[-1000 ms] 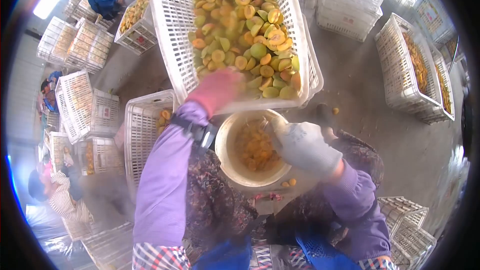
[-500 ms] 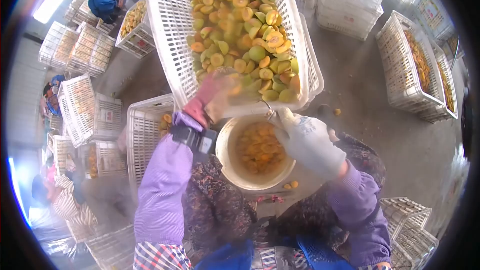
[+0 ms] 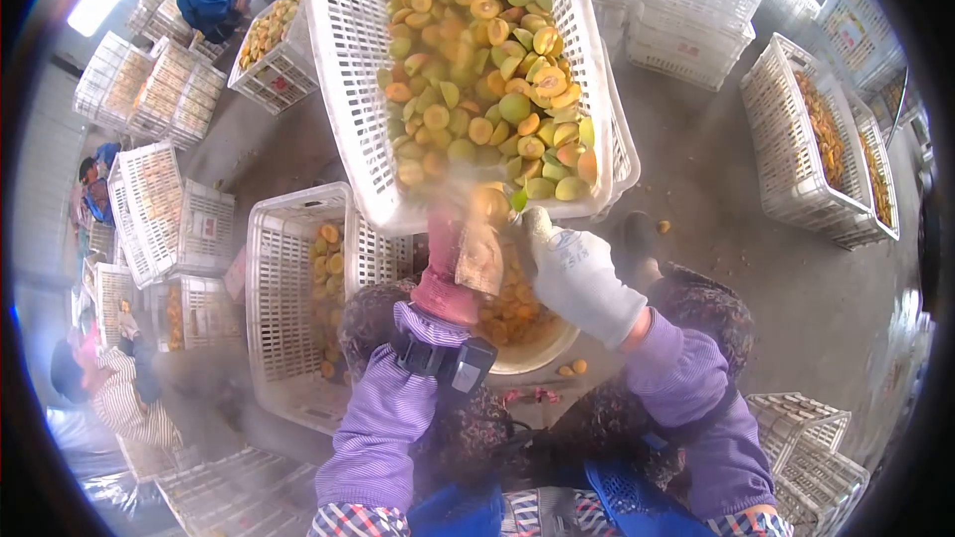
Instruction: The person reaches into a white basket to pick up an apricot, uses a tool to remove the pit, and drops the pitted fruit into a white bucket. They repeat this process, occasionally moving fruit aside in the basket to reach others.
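Note:
A white crate [image 3: 350, 89] full of halved green and orange fruit [image 3: 497, 70] stands in front of me. My left hand [image 3: 460, 264], in a pink glove with a tan patch, is over the bucket's left part, its fingertips by a piece of fruit [image 3: 488, 203] near the crate's front edge; blur hides its grip. My right hand [image 3: 577, 270], in a white glove, is closed beside that fruit, and what it holds is too small to make out. Below both hands the white bucket [image 3: 537, 363] contains orange fruit pieces [image 3: 512, 313].
Another white crate [image 3: 261, 298] with some fruit is at left. More fruit crates [image 3: 796, 139] stand at right, and stacked crates [image 3: 686, 10] at the back. A person in blue [image 3: 207, 2] and one in stripes [image 3: 134, 403] sit at left. Two fruit pieces [image 3: 572, 368] lie by the bucket.
My left hand has moved right, from the crate's front edge to above the bucket, close to my right hand. My right hand has shifted slightly left. The crate at left shows more fully.

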`<state>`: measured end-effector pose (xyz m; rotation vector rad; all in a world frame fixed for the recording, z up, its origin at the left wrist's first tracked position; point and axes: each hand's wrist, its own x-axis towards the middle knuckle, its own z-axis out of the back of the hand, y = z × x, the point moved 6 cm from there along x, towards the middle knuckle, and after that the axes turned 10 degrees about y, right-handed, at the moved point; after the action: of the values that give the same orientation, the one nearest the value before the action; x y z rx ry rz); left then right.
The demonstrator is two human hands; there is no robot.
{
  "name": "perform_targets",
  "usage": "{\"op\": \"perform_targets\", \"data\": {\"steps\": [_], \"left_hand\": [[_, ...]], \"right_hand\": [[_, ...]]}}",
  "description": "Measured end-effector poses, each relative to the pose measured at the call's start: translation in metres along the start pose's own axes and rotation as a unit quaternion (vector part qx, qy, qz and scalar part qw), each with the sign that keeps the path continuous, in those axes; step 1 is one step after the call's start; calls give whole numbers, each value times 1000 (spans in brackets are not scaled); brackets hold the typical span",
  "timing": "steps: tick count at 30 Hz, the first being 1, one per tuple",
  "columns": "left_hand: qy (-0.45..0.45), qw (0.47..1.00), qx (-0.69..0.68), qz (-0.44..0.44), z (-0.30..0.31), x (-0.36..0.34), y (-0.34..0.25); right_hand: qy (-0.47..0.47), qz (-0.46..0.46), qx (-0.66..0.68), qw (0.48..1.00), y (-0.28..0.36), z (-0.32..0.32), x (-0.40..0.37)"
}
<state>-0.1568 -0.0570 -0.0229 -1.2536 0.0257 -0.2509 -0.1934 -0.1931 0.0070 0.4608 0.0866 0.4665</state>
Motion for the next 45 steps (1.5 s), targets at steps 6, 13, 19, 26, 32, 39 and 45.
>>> {"op": "perform_targets", "data": {"steps": [6, 13, 19, 26, 32, 39, 45], "left_hand": [[-1, 991, -30, -134, 8, 17, -13], [57, 968, -239, 48, 2, 18, -16], [154, 908, -380, 82, 0, 14, -28], [86, 988, -111, 59, 12, 9, -21], [-63, 982, -124, 125, 84, -37, -15], [-50, 934, 321, 148, 193, -50, -1], [139, 885, 426, 126, 115, 19, -21]], "right_hand": [[-23, 28, 97, 995, 1, -16, -3], [48, 43, 294, 954, -3, -10, 1], [335, -98, 580, 737, 15, -15, -11], [367, -88, 535, 756, 18, -11, -10], [214, 120, 198, 949, 6, -69, -27], [313, 18, -82, 946, 3, -58, -43], [259, 54, -97, 960, 8, -22, -45]]}}
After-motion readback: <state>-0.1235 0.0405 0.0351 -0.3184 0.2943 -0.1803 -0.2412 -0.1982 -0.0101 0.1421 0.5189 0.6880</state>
